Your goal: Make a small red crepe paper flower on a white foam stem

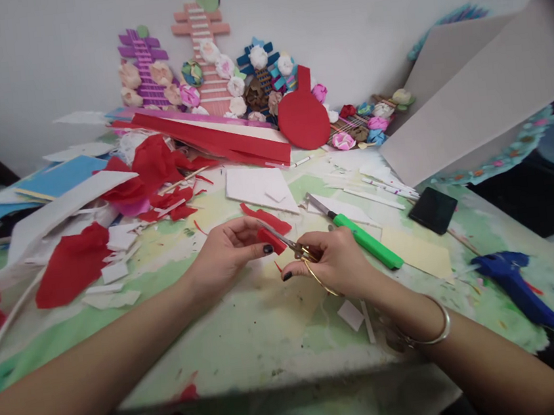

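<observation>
My left hand [234,248] pinches a small red paper piece [271,240] between thumb and fingers over the middle of the table. My right hand [335,261] is closed around scissors [304,251] with gold-coloured handles. Their blades reach left along the red piece, near my left fingertips. Just behind lies another red strip [265,216] on the table. A green utility knife [367,241] rests beyond my right hand, its blade end pointing away to the left.
A blue glue gun [518,288] and a black phone [433,209] lie at the right. Red paper scraps [75,265] and white foam offcuts crowd the left. A red round-bodied shape [303,119] and flower-decorated crafts [210,63] stand against the wall. White boards [482,87] lean at right.
</observation>
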A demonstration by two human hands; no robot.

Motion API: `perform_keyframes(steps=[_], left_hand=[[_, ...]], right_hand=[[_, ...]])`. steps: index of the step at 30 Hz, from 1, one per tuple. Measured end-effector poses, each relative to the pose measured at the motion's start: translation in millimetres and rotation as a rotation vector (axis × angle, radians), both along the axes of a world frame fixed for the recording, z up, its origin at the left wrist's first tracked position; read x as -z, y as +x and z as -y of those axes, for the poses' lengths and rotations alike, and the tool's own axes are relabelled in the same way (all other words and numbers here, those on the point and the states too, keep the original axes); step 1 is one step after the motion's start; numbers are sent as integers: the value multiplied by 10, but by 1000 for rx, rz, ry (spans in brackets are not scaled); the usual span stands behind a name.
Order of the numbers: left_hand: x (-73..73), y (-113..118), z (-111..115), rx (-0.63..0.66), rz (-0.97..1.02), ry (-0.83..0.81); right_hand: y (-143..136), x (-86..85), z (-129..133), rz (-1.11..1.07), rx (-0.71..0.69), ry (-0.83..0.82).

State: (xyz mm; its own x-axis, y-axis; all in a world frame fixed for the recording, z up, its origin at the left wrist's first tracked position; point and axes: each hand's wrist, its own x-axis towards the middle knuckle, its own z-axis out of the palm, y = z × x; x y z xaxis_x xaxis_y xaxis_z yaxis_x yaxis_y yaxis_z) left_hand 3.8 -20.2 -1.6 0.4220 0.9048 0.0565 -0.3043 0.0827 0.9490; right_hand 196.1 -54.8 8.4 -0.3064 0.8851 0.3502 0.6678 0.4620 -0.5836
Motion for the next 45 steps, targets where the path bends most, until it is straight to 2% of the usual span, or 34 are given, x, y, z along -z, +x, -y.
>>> perform_keyframes(steps=[5,8,11,15,20,24,30,34,37,42,45], left_hand=[[37,5,21,-15,-31,-63],[72,7,46,-7,-72,-82],[80,5,72,9,-139,-51],[56,-2,90,21,-238,-14],[53,-16,96,43,-354,27],[66,-35,109,46,-406,109],[47,-62,109,36,-457,244],[19,-61,108,83,-489,388],[18,-53,126,132,-502,477],[81,-19,169,238,-441,529],[120,-1,186,263,-456,580]], right_hand=[[3,-13,-13,-6,36,-2],[67,-35,-60,5,109,-2],[184,-94,-136,129,179,-69],[320,-192,-184,360,204,-192],[335,-179,-59,427,169,-258],[293,-107,112,424,152,-215],[257,-205,415,226,217,-54],[140,-232,609,32,223,15],[-30,-102,692,-134,247,-9],[-315,188,728,-477,292,-90],[-392,284,735,-610,280,-159]])
